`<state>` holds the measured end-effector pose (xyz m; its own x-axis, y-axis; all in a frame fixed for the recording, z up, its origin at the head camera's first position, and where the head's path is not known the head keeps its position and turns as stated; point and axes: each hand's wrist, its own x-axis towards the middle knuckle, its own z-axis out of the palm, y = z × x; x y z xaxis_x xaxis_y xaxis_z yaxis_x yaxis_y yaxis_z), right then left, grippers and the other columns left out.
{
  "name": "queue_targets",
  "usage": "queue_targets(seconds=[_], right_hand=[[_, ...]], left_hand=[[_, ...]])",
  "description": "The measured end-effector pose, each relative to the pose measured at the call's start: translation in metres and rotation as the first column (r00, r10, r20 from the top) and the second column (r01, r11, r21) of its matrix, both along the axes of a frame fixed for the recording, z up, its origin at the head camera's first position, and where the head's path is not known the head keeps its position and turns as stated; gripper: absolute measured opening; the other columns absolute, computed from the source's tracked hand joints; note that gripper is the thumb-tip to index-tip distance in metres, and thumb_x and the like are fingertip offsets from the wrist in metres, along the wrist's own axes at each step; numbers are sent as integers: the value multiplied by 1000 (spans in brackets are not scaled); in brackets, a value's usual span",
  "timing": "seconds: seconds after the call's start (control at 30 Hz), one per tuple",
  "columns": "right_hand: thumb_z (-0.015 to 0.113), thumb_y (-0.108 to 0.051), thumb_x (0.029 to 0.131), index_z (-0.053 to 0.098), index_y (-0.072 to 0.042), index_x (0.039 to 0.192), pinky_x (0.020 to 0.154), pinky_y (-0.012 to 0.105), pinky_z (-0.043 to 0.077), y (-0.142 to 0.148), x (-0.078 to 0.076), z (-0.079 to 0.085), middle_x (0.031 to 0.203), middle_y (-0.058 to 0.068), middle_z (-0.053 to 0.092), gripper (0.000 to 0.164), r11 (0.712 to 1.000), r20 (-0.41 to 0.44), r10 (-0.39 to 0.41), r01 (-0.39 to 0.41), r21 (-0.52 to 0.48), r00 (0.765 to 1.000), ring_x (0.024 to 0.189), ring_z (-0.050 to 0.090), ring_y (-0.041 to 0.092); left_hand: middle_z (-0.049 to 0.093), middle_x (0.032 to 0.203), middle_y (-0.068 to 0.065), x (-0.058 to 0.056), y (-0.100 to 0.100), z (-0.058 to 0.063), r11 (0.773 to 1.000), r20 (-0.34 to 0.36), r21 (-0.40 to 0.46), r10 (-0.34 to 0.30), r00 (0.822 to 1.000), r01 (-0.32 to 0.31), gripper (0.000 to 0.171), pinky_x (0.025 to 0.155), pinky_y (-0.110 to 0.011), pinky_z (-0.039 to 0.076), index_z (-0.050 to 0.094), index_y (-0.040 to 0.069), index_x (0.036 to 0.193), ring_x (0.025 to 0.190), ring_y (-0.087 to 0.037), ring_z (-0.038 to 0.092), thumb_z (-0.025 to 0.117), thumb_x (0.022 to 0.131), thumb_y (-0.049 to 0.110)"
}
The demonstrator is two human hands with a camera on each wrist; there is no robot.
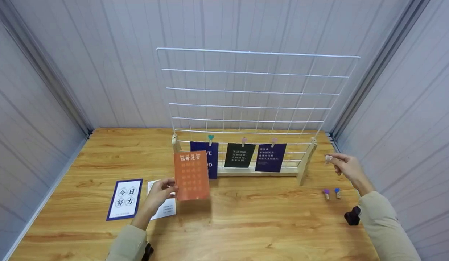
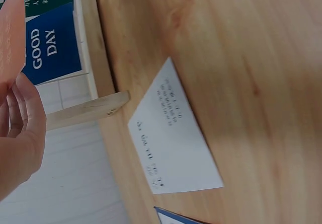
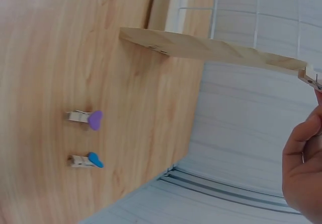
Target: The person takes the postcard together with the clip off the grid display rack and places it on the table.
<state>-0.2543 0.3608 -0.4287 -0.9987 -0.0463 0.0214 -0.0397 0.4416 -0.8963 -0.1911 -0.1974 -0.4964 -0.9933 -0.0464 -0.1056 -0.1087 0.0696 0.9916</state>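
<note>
My left hand pinches the left edge of an orange card with white print, held up above the table. Behind it, a navy card on the wire rack is partly covered. A dark green card and another navy card hang to its right. Heart-topped clothespins, one teal and two pink, fasten these cards to a low wire. To the right of the rack, my right hand pinches a small pale clothespin between thumb and fingertips.
On the table lie a purple-heart clothespin and a blue-heart clothespin, below my right hand. A blue-bordered card and a white card lie at the left. The rack's wooden feet stand near the back wall.
</note>
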Motion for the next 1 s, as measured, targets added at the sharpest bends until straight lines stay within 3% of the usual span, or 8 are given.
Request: queue_targets(seconds=[0.3, 0.63, 1.0], right_hand=[[54, -35, 87, 53, 4, 116, 48, 25, 41, 1, 4, -29, 65, 3, 52, 49, 999, 46, 12, -14, 36, 999, 51, 42, 9], [54, -30, 88, 48, 9, 119, 49, 25, 44, -1, 10, -52, 62, 3, 48, 51, 1000, 112, -1, -1, 19, 994, 51, 43, 8], [55, -30, 87, 48, 9, 119, 44, 24, 41, -1, 16, -73, 63, 3, 53, 50, 1000, 170, -25, 23, 16, 985, 51, 48, 10]], left_hand=[[52, 83, -10, 14, -6, -20, 992, 80, -33, -122, 989, 125, 19, 63, -33, 50, 51, -11, 100, 71, -16, 54, 50, 82, -6], [52, 82, -10, 23, -14, -36, 956, 133, -19, -287, 949, 292, 19, 64, -34, 49, 48, -14, 99, 73, -17, 53, 46, 81, -7], [55, 76, -9, 19, -13, -49, 935, 173, -29, -343, 923, 353, 17, 60, -30, 47, 51, -15, 95, 67, -17, 53, 47, 82, -6]])
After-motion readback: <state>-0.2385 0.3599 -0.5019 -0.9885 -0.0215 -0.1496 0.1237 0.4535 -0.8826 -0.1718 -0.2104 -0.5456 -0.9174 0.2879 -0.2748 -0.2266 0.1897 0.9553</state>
